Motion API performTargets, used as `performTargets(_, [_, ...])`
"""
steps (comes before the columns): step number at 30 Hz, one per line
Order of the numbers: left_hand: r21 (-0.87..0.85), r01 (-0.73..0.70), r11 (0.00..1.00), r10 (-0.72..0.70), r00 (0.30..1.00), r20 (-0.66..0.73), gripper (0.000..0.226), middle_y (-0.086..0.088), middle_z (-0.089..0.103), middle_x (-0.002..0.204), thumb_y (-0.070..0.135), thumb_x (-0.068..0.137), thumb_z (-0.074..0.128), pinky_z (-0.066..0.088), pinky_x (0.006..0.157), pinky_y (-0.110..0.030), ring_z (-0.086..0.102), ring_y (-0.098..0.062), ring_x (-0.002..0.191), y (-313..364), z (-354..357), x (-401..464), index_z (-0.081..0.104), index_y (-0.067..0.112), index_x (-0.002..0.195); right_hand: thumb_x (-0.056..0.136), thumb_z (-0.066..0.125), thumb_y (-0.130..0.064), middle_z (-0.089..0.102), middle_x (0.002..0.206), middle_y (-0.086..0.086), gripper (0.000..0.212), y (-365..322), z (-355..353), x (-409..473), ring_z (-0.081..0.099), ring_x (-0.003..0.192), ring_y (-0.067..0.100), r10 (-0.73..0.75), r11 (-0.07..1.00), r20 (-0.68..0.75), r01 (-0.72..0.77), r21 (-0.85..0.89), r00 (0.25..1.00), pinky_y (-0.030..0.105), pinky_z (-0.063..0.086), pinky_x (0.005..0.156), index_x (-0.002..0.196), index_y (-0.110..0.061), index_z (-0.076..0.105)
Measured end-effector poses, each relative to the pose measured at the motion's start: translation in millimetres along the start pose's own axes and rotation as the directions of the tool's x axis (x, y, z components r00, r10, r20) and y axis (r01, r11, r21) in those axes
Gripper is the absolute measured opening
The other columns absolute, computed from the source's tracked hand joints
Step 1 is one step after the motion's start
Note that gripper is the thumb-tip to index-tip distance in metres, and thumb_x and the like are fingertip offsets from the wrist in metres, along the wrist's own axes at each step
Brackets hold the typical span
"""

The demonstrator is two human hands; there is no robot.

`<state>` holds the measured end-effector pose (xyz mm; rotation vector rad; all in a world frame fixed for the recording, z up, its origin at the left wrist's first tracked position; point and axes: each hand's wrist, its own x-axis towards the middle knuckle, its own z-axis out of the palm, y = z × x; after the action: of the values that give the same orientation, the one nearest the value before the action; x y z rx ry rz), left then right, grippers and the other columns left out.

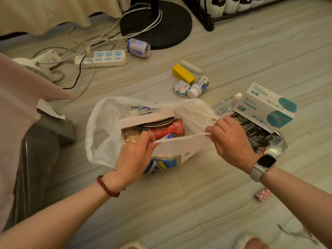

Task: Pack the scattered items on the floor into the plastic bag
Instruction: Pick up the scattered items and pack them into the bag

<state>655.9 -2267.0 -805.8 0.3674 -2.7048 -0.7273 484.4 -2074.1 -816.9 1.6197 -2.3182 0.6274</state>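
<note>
We see a pale tiled floor (pixel 233 51) filling the view, with a round black stand base (pixel 172 27) at the far middle and a white power strip (pixel 106 58) among tangled cables at the far left. In the middle sits the white plastic bag (pixel 100 133), its mouth open toward us, already holding a white box (pixel 143 118), a red can (pixel 167 129) and some printed packs. Our left hand (pixel 134 153) pinches the bag's near rim, fingers curled round the thin plastic; our right hand (pixel 231 139) pinches the same rim further right, so the edge stretches taut between the two.

To the right of the bag a white and teal carton (pixel 265 106) rests on a dark foil packet (pixel 255 133), both just beside the right hand. Farther off, beyond the bag, lie a yellow box (pixel 183 73), a white bottle (pixel 197 87) on its side touching it, a small cartoon tin (pixel 181 88) beside the bottle, and a pale tube (pixel 191 66) behind the yellow box. A blue and white can (pixel 138 47) lies on its side near the stand base. A small pink spotted roll (pixel 262 194) sits at the near right, below the right forearm. A watch (pixel 264 164) is on the right wrist, a red bead bracelet (pixel 107 187) on the left.
</note>
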Motion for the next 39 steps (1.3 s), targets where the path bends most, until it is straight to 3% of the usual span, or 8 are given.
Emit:
performTargets(9, [0.149, -0.111, 0.983, 0.072, 0.966, 0.249, 0.042, 0.001, 0.066, 0.065, 0.049, 0.087, 0.029, 0.040, 0.043, -0.026, 0.062, -0.021, 0.053, -10, 22, -1, 0.058, 0.019, 0.081, 0.087, 0.039, -0.026, 0.058, 0.075, 0.006, 0.026, 16, 1, -25, 0.058, 0.074, 0.030, 0.077, 0.995, 0.291, -0.055, -0.082, 0.954, 0.036, 0.045, 0.061, 0.087, -0.014, 0.061])
performTargets(13, [0.158, -0.201, 0.967, 0.168, 0.965, 0.201, 0.036, -0.001, 0.064, 0.087, 0.046, 0.084, 0.042, 0.047, 0.060, -0.031, 0.059, -0.020, 0.078, 11, 26, 11, 0.061, 0.017, 0.092, 0.087, 0.045, -0.037, 0.057, 0.105, 0.005, 0.031, 21, -13, -39, 0.050, 0.102, 0.021, 0.121, 0.993, 0.244, -0.115, -0.038, 0.962, 0.033, 0.036, 0.087, 0.112, -0.020, 0.052])
performTargets(16, [0.110, -0.340, 0.934, 0.331, 0.939, 0.095, 0.031, -0.007, 0.062, 0.100, 0.040, 0.081, 0.051, 0.035, 0.077, -0.033, 0.050, -0.021, 0.095, 42, 42, 26, 0.057, 0.015, 0.100, 0.086, 0.047, -0.033, 0.048, 0.120, 0.008, 0.040, 32, -32, -58, 0.042, 0.113, 0.020, 0.233, 0.971, 0.133, -0.239, 0.026, 0.963, 0.031, 0.032, 0.094, 0.121, -0.014, 0.046])
performTargets(19, [0.061, -0.501, 0.863, 0.498, 0.865, 0.055, 0.028, -0.008, 0.063, 0.102, 0.033, 0.081, 0.053, 0.034, 0.077, -0.035, 0.048, -0.022, 0.098, 82, 68, 38, 0.053, 0.016, 0.102, 0.086, 0.041, -0.029, 0.052, 0.120, 0.015, 0.041, 51, -52, -92, 0.043, 0.112, 0.020, 0.507, 0.850, 0.113, -0.517, 0.097, 0.855, 0.028, 0.035, 0.095, 0.123, -0.012, 0.045])
performTargets(24, [-0.087, -0.661, 0.745, 0.655, 0.702, 0.280, 0.028, -0.005, 0.062, 0.105, 0.032, 0.081, 0.049, 0.034, 0.076, -0.032, 0.049, -0.021, 0.097, 135, 132, 39, 0.053, 0.016, 0.103, 0.088, 0.052, -0.016, 0.055, 0.115, 0.013, 0.034, 71, -79, -179, 0.051, 0.109, 0.028, 0.814, 0.559, 0.208, -0.829, -0.026, 0.543, 0.033, 0.039, 0.090, 0.121, -0.008, 0.050])
performTargets(28, [-0.170, -0.509, 0.844, 0.505, 0.645, 0.574, 0.044, -0.007, 0.055, 0.113, 0.044, 0.084, 0.041, 0.042, 0.080, -0.033, 0.054, -0.025, 0.100, 175, 185, 24, 0.050, 0.013, 0.115, 0.085, 0.056, -0.038, 0.052, 0.117, 0.008, 0.051, 56, -94, -240, 0.049, 0.111, 0.024, 0.888, 0.401, 0.322, -0.895, -0.197, 0.327, 0.035, 0.041, 0.090, 0.128, -0.013, 0.043])
performTargets(32, [-0.077, -0.325, 0.942, 0.264, 0.584, 0.768, 0.056, -0.008, 0.043, 0.122, 0.047, 0.086, 0.049, 0.037, 0.088, -0.037, 0.042, -0.027, 0.110, 200, 232, 16, 0.035, 0.013, 0.129, 0.072, 0.057, -0.063, 0.030, 0.140, 0.004, 0.099, 32, -87, -278, 0.031, 0.127, 0.023, 0.759, 0.489, 0.620, -0.802, -0.342, 0.198, 0.032, 0.033, 0.100, 0.144, -0.015, 0.008])
performTargets(39, [-0.057, -0.270, 0.961, 0.218, 0.614, 0.758, 0.030, -0.011, 0.050, 0.114, 0.023, 0.091, 0.043, 0.041, 0.081, -0.034, 0.049, -0.027, 0.105, 198, 252, 24, 0.048, 0.007, 0.116, 0.077, 0.062, -0.047, 0.033, 0.136, 0.005, 0.082, 41, -67, -281, 0.032, 0.125, 0.023, 0.734, 0.584, 0.609, -0.737, -0.341, 0.299, 0.030, 0.032, 0.098, 0.140, -0.013, 0.021])
